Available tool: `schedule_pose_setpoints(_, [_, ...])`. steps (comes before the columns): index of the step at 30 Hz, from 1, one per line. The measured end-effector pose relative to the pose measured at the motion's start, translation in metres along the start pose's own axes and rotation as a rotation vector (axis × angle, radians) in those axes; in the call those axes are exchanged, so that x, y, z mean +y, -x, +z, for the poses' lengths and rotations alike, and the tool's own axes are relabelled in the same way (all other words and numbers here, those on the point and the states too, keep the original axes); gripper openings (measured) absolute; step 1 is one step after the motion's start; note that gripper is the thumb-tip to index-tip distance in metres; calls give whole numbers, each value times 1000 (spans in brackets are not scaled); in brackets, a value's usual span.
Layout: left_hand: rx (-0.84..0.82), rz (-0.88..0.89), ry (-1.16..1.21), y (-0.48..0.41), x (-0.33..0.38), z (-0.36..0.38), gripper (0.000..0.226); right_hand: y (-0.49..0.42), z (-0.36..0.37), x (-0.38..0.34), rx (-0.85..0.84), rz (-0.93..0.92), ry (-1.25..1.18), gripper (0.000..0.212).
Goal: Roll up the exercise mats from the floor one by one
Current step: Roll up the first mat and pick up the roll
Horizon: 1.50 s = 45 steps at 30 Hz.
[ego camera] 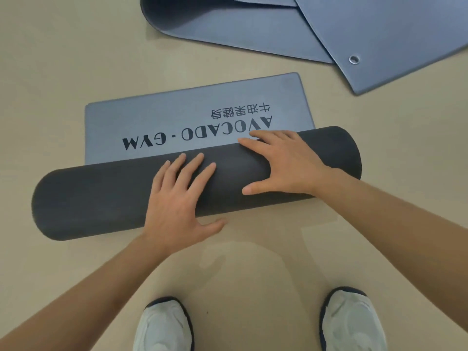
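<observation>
The grey-blue foam exercise mat (177, 117) lies on the smooth beige floor (63, 59). Big black letters on it say "AVOCADO · GYM", with a row of Chinese characters beside them. The writing is upside down from here. The near part of the mat is wound into a thick dark grey roll (101, 196), like a long tube with a fine rough skin. A short flat piece with round corners shows past the roll.

The left hand (177, 198) lies flat on the middle of the roll, with its fingers straight and a bit apart. The right hand (283, 163) lies flat on the roll's right part, and its fingertips reach the far edge. Each grip is spread wide and presses on the roll without holding it.

Two more grey-blue mats (253, 29) lie overlapping at the far side, well apart from the roll. One has a small shiny metal ring (354, 59) in its corner. Two white shoes (164, 325) with dark trim stand on the floor.
</observation>
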<state>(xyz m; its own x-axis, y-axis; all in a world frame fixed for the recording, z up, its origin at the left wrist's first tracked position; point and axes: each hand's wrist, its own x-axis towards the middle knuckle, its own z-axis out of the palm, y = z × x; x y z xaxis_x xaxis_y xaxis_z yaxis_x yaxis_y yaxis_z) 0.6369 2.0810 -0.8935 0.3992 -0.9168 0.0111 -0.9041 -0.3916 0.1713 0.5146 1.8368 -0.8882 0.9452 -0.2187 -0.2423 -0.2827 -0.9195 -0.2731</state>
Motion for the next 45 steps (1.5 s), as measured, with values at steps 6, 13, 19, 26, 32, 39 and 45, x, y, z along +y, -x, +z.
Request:
schedule_pose_setpoints(6, [-196,15,-185,-27,-17,-4,141,9,23,3,488,-12,114,95])
schedule_pose_setpoints(13, [-212,22,-98,-67,-38,-14,136,18,12,24,307,111,243,113])
schedule_pose_setpoints(19, [-304,10,-5,-94,-51,-22,131,10,-2,40,162,163,300,124])
schedule_pose_setpoints(26, [-382,-30,114,-121,-57,-34,112,-14,-29,46,107,77,297,120])
schedule_pose_setpoints(32, [-458,-49,137,-97,-48,-49,100,19,-13,16,120,93,241,110])
schedule_pose_setpoints(39, [-619,-77,193,-19,-32,-57,103,89,16,-34,40,99,161,108])
schedule_pose_setpoints(45, [-320,-33,143,41,-6,-40,107,97,19,-37,-22,115,130,112])
